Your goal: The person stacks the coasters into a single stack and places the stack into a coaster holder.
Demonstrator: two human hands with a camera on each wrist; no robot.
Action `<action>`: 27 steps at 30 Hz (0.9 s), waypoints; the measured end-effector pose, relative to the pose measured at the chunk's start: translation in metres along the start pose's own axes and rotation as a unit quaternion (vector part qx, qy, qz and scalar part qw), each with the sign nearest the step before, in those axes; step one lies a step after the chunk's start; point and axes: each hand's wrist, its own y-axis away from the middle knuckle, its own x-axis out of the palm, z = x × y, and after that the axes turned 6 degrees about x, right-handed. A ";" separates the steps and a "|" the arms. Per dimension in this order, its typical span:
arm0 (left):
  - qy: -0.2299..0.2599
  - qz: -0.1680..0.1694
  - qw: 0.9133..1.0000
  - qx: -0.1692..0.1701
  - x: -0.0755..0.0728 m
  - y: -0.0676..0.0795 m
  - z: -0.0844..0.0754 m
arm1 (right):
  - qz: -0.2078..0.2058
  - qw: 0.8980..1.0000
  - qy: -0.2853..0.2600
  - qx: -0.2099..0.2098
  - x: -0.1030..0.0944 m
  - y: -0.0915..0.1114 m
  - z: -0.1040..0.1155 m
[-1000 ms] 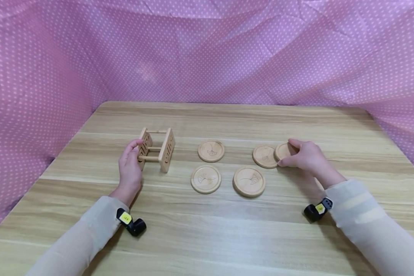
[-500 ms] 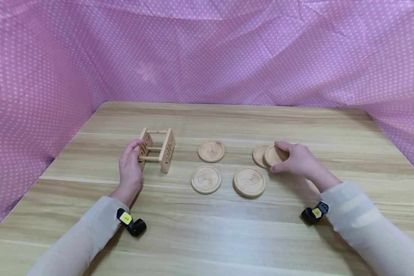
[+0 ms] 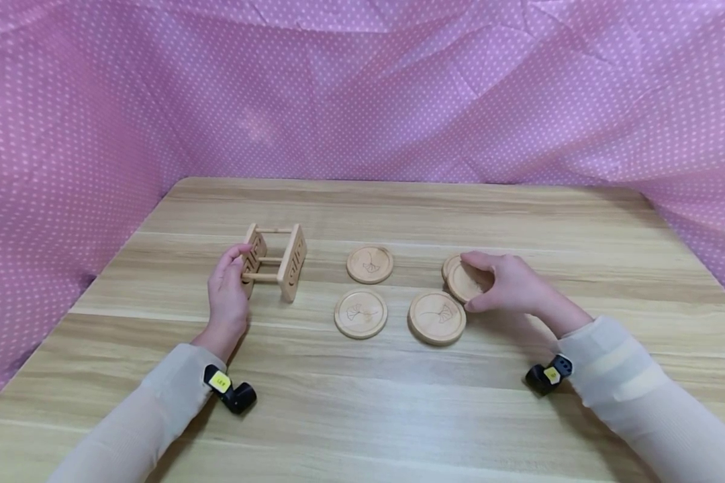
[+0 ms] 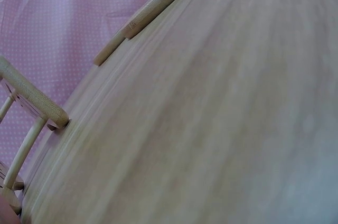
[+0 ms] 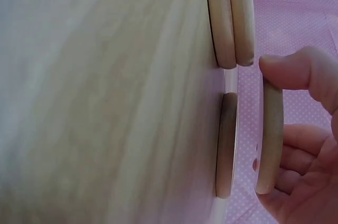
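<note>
Right fingers have carried their pinched coaster further over the coaster beneath them, seemingly not set down yet; left fingers grip rack.

We see a rack of smooth, matt wood and discs of similar wood, finely engraved. The tabletop shows wood grain with a soft sheen. The backdrop looks like wrinkled cloth, the sleeves like matt fabric, the wrist cameras like black plastic.
</note>
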 end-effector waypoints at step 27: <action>-0.005 0.003 1.000 -0.026 0.001 0.001 -0.003 | 0.058 0.997 -0.001 -0.053 0.026 0.004 0.026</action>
